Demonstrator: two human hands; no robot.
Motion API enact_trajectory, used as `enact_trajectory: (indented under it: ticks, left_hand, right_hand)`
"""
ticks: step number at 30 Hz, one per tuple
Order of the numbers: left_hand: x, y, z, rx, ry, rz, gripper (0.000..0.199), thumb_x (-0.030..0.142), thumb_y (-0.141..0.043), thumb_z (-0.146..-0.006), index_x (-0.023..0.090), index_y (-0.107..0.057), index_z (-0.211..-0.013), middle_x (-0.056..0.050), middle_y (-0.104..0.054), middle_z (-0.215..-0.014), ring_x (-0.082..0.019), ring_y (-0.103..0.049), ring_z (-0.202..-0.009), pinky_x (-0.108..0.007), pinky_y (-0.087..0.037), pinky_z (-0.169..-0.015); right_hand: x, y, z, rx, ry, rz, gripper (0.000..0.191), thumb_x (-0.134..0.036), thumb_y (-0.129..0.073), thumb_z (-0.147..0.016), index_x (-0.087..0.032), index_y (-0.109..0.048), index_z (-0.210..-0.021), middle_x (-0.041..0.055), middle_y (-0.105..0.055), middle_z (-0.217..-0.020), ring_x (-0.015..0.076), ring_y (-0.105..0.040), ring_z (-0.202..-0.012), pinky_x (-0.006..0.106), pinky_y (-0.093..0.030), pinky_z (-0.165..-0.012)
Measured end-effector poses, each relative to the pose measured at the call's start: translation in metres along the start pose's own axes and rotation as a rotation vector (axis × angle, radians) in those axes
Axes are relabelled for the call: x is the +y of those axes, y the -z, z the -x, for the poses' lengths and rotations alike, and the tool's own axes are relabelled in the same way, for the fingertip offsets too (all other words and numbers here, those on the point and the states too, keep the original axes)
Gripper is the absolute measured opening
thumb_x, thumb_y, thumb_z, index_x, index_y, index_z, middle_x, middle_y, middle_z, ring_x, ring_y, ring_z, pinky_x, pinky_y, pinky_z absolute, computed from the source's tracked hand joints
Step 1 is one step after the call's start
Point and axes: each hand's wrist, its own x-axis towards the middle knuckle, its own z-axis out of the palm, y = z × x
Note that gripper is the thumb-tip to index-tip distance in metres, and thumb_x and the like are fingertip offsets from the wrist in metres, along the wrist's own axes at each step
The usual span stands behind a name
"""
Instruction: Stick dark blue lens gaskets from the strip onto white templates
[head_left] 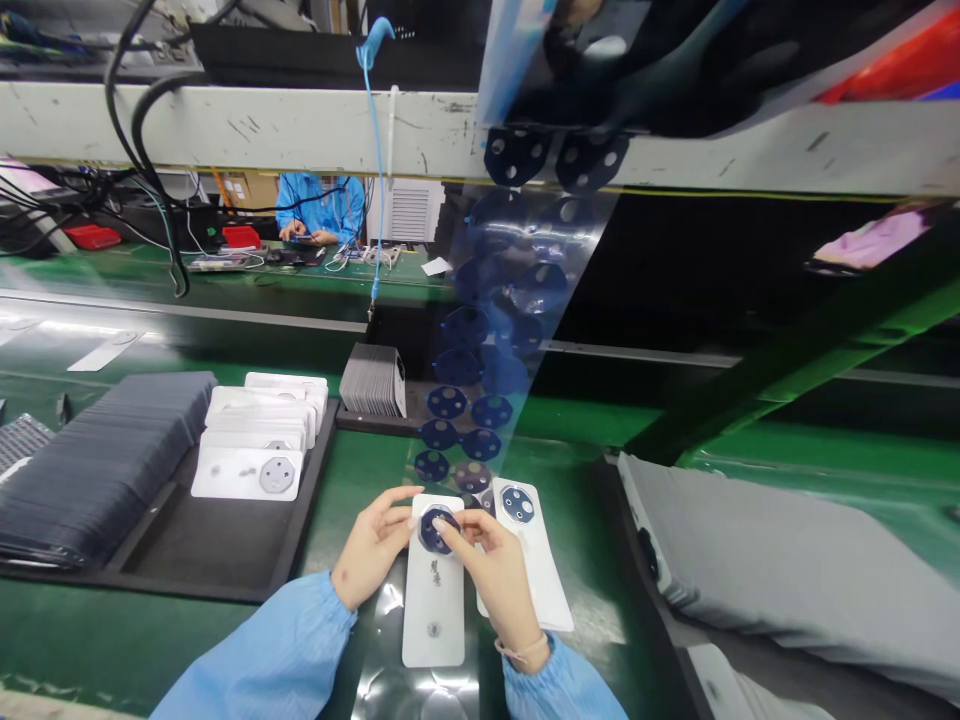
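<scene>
A white phone back panel [434, 625] lies upright in front of me, with dark writing and a small round emblem on it. A dark round camera-lens sticker [434, 530] with holes covers its camera area. My left hand [377, 540] grips the panel's upper left edge with thumb and fingers. My right hand [487, 565] has its thumb on the sticker, with the fingers curled at the panel's upper right edge. Beside it, partly under my right hand, lie more white back panels [546, 575], the top one with a dark camera disc. A clear strip of dark stickers [448, 402] hangs down behind.
On the left, a black tray [217, 550] holds grey sheets [127, 440] and white panels [247, 465]. A small panel stack [373, 380] stands behind. A grey cloth-like stack [787, 560] fills the right tray. A co-worker's blue sleeves [319, 210] show across the line.
</scene>
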Motion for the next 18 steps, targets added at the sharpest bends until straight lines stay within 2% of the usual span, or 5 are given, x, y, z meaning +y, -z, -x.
enact_trajectory:
  ticks: [18]
  left_hand:
    - [0.0035,-0.0025,0.0006,0.01,0.003,0.028,0.052,0.041,-0.078,-0.072,0.016,-0.059,-0.113,-0.009,-0.077,-0.092,-0.019,-0.071,-0.08,-0.028,-0.054,-0.075]
  right_hand:
    - [0.0071,0.0008,-0.0011,-0.019,-0.043,0.001,0.032,-0.048,-0.075,-0.068,-0.018,-0.068,-0.076,-0.0011,-0.054,-0.064,0.0176,-0.047,-0.064,0.032,-0.039,-0.064]
